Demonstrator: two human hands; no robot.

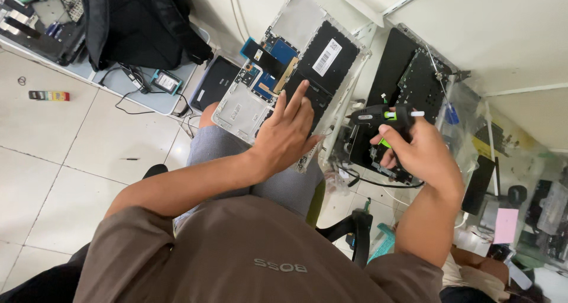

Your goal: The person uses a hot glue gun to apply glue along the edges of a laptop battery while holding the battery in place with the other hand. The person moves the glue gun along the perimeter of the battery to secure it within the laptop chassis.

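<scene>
Right hand (pixel 423 152) wraps grip tight round glue gun (pixel 384 117), finger near trigger. Left hand (pixel 287 131) spread flat on open laptop (pixel 296 49) resting on lap. Gun light, stiff; laptop thin, likely breaks easy, best held by edges.

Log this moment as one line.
left hand: pressing opened laptop base on lap | right hand: holding black glue gun | second opened laptop beside

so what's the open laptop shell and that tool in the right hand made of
Laptop shell: looks like silver-grey metal or painted plastic, matt, with an even pale sheen; can't tell which. Glue gun in the right hand: black moulded plastic, slightly glossy, with a green trigger. Left hand rests on the shell.
</scene>
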